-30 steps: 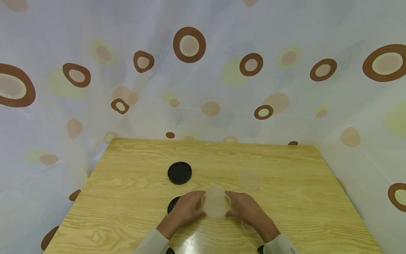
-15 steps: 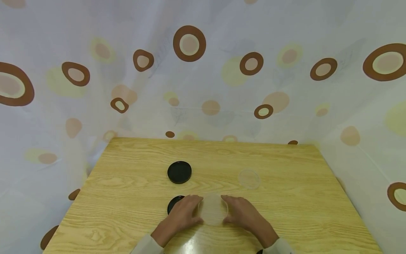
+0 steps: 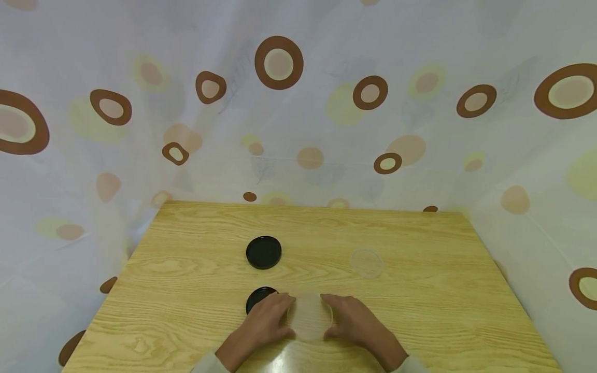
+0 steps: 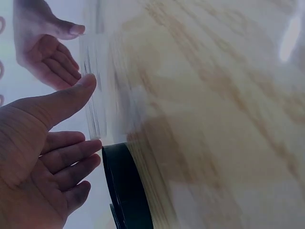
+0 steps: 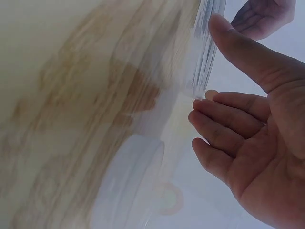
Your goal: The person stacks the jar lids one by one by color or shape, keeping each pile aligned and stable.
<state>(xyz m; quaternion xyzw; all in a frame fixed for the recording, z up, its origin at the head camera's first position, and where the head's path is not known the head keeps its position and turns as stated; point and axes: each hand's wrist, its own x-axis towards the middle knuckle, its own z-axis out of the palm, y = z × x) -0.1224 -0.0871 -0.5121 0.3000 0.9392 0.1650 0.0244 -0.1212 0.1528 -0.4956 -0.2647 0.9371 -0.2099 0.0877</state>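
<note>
Centrally, a clear disc [image 3: 310, 317] is gripped.
Its rim is held by curled fingers of left hand [image 3: 267, 318] and right hand [image 3: 351, 318], well short of the table's far edge [image 3: 308, 211].

Between the hands [image 3: 267, 320] [image 3: 355, 320], the clear dish [image 3: 310, 317] looks like smooth, shiny plastic. Past them, the black dish [image 3: 264, 252] looks glossy too. Below them, the desk [image 3: 434, 300] looks like shiny wood.

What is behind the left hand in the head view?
Part of a black round dish shows beyond the left hand, on the wooden table. The hand covers its nearer right part, so what lies there cannot be seen.
</note>
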